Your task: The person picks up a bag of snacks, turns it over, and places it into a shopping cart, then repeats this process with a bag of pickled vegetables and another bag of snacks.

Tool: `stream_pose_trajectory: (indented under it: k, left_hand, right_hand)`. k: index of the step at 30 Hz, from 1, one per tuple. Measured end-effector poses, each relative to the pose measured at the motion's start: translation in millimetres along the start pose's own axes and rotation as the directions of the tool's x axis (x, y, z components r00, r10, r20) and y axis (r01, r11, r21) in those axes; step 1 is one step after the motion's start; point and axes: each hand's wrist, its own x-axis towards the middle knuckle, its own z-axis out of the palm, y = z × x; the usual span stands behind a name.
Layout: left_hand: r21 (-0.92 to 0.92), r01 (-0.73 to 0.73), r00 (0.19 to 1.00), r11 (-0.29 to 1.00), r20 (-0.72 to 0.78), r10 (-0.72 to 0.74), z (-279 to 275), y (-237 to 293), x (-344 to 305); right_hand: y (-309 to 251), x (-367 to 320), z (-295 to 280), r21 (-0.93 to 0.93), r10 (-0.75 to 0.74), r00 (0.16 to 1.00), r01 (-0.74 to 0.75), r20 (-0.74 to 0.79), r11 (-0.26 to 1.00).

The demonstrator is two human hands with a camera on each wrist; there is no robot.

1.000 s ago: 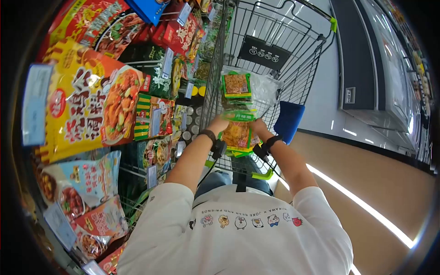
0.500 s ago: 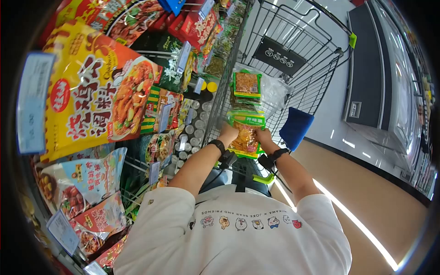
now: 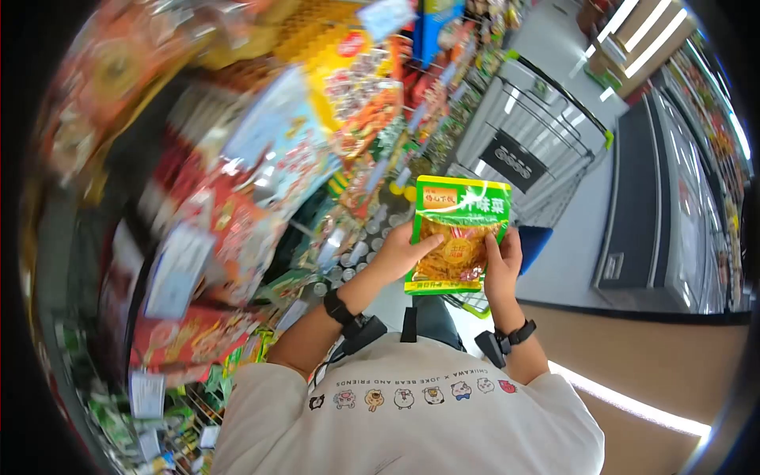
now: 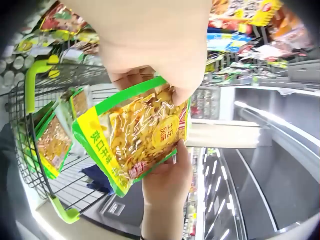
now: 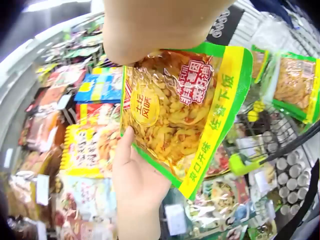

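A green and yellow packet of pickled vegetables (image 3: 453, 237) is held upright between both hands, above the cart's near end. The left hand (image 3: 405, 252) grips its left edge, thumb across the front. On the opposite edge the right hand (image 3: 503, 260) pinches it, thumb also on the front. In the left wrist view the packet (image 4: 145, 132) hangs below the left hand (image 4: 150, 50), while the right hand (image 4: 167, 177) supports the other side. The right wrist view has its printed face (image 5: 185, 110) between the right hand (image 5: 162, 30) and left hand (image 5: 137, 175).
The wire shopping cart (image 3: 546, 119) stands ahead, and similar packets (image 4: 54, 142) lie in it. Shelves of bagged foods, including a yellow bag (image 3: 348, 79), line the left side. A freezer cabinet (image 3: 657, 206) is at the right. A blue object (image 3: 535, 248) hangs by the cart.
The packet has come up out of the cart toward the body, held in both hands. The view has turned, so the shelves look blurred and the cart sits farther up and right.
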Motion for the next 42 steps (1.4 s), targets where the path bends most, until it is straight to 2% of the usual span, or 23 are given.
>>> stream_pose_trajectory:
  k: [3, 4, 6, 9, 10, 11, 12, 14, 15, 18, 19, 23, 26, 28, 30, 31, 32, 34, 36, 38, 39, 40, 42]
  left_hand:
    - [0.287, -0.157, 0.978, 0.945, -0.088, 0.189, -17.2, 34.7, -54.1]
    - [0.297, -0.255, 0.948, 0.920, -0.111, 0.299, -17.7, 49.1, -73.1]
    - [0.495, -0.355, 0.877, 0.793, -0.117, 0.466, -23.4, 71.4, -108.9]
    - [0.626, -0.353, 0.855, 0.696, -0.088, 0.512, -31.4, 74.9, -146.7]
    - [0.617, -0.389, 0.806, 0.684, -0.131, 0.577, -29.8, 76.3, -155.2]
    - [0.604, -0.393, 0.803, 0.693, -0.141, 0.579, -31.2, 80.4, -162.6]
    - [0.588, -0.398, 0.803, 0.704, -0.148, 0.577, -32.8, 83.9, -167.7]
    - [0.586, -0.346, 0.784, 0.733, -0.248, 0.569, -35.1, 82.5, -178.7]
    - [0.581, -0.321, 0.772, 0.748, -0.296, 0.562, -36.6, 81.7, -181.7]
    - [0.570, -0.342, 0.774, 0.747, -0.279, 0.568, -37.0, 82.5, -189.1]
    - [0.571, -0.335, 0.801, 0.749, -0.246, 0.546, -35.1, 87.1, -191.8]
    - [0.617, -0.325, 0.838, 0.717, -0.163, 0.520, -30.4, 92.1, -191.0]
    - [0.510, -0.315, 0.889, 0.800, -0.135, 0.437, -16.8, 112.7, -198.4]
    - [0.536, -0.323, 0.918, 0.780, -0.021, 0.396, -17.9, 115.2, -197.8]
    - [0.491, -0.336, 0.932, 0.804, 0.047, 0.360, -19.8, 118.6, -198.9]
    - [0.551, -0.389, 0.900, 0.738, 0.055, 0.433, -22.7, 115.9, -196.5]
    - [0.772, -0.389, 0.830, 0.502, 0.057, 0.555, -26.9, 117.7, -193.8]
    - [0.845, -0.299, 0.771, 0.443, -0.059, 0.634, -32.9, 110.3, -190.1]
    - [0.629, -0.352, 0.797, 0.694, -0.188, 0.574, -40.5, 99.6, -183.7]
    - [0.255, -0.296, 0.889, 0.921, -0.280, 0.363, -40.4, 100.8, -187.6]
    - [0.143, -0.282, 0.908, 0.949, -0.279, 0.312, -41.0, 99.1, -187.3]
    - [0.143, -0.304, 0.923, 0.942, -0.202, 0.328, -49.0, 93.7, -182.3]
    - [-0.062, -0.332, 0.923, 0.941, -0.227, 0.311, -42.2, 97.5, -184.0]
  right_hand:
    - [-22.8, -42.9, 33.9, 0.053, -0.052, 0.997, 0.050, 0.051, 0.997]
    - [-22.9, -54.4, 38.8, 0.081, -0.041, 0.996, 0.034, 0.085, 0.996]
    - [-27.7, -68.8, 58.6, 0.065, -0.192, 0.967, 0.183, 0.168, 0.981]
    - [-20.7, -90.6, 79.9, 0.073, -0.060, 0.949, 0.040, 0.308, 0.997]
    - [-18.6, -97.0, 83.4, 0.035, -0.011, 0.938, -0.001, 0.346, 0.999]
    - [-17.9, -103.4, 88.7, -0.065, -0.025, 0.917, 0.055, 0.399, 0.996]
    - [-30.6, -110.8, 101.2, -0.028, -0.069, 0.892, 0.091, 0.446, 0.995]
    - [-28.1, -124.2, 106.8, -0.174, -0.077, 0.883, 0.176, 0.463, 0.969]
    - [-33.6, -130.2, 108.1, -0.197, -0.026, 0.860, 0.146, 0.510, 0.970]
    - [-35.6, -142.6, 115.8, -0.002, -0.114, 0.734, 0.155, 0.669, 0.988]
    - [-49.2, -146.3, 119.0, -0.007, -0.048, 0.682, 0.077, 0.730, 0.997]
    - [-54.7, -153.1, 121.7, -0.019, -0.011, 0.661, 0.039, 0.750, 0.999]
    - [-51.5, -151.0, 116.9, 0.049, -0.041, 0.628, 0.004, 0.777, 0.999]
    - [-59.9, -157.0, 110.2, 0.153, 0.066, 0.641, -0.281, 0.765, 0.948]
    - [-67.0, -163.4, 102.3, 0.263, 0.170, 0.629, -0.533, 0.758, 0.804]
    - [-72.3, -160.6, 98.8, 0.326, 0.167, 0.631, -0.587, 0.758, 0.741]
    - [-77.3, -157.0, 96.2, 0.383, 0.135, 0.631, -0.611, 0.764, 0.693]
    - [-84.9, -145.7, 95.2, 0.483, 0.015, 0.628, -0.613, 0.778, 0.625]
    - [-88.6, -140.0, 93.9, 0.520, -0.060, 0.604, -0.626, 0.795, 0.581]
    - [-91.3, -140.2, 96.1, 0.513, -0.106, 0.557, -0.653, 0.824, 0.557]
    - [-91.4, -142.8, 97.6, 0.498, -0.114, 0.532, -0.667, 0.839, 0.554]
    - [-88.3, -147.7, 98.8, 0.484, -0.116, 0.512, -0.679, 0.851, 0.552]
    - [-85.2, -154.6, 102.9, 0.446, -0.114, 0.464, -0.711, 0.878, 0.544]
